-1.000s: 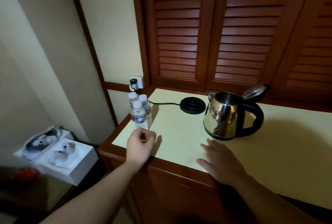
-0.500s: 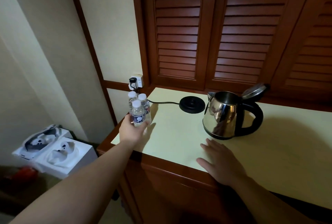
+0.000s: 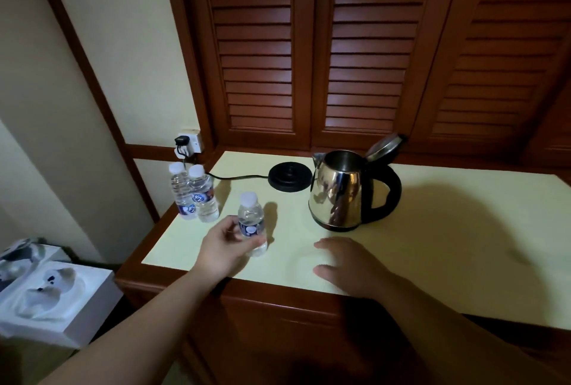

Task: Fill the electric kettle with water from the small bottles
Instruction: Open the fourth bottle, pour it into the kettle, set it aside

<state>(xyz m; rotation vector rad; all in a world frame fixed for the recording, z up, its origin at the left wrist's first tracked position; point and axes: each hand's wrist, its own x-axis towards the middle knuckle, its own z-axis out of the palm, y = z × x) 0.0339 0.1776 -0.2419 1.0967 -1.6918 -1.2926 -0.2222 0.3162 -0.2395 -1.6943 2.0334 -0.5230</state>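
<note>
My left hand (image 3: 221,248) grips a small capped water bottle (image 3: 251,221), upright over the counter's front left part. Two more small bottles (image 3: 194,193) stand together at the counter's left edge, caps on. The steel electric kettle (image 3: 343,191) stands off its base with its lid (image 3: 384,146) flipped open, black handle to the right. My right hand (image 3: 346,264) lies flat on the pale counter top (image 3: 448,245), fingers straight, just in front of the kettle.
The kettle's black round base (image 3: 289,177) sits behind and left of the kettle, its cord running to a wall socket (image 3: 190,145). Dark louvred wooden doors (image 3: 355,51) rise behind the counter. White boxes (image 3: 46,295) lie low on the left.
My left hand reached the nearest bottle, took hold of it and carried it right and toward me, away from the other two. My right hand stayed flat on the counter.
</note>
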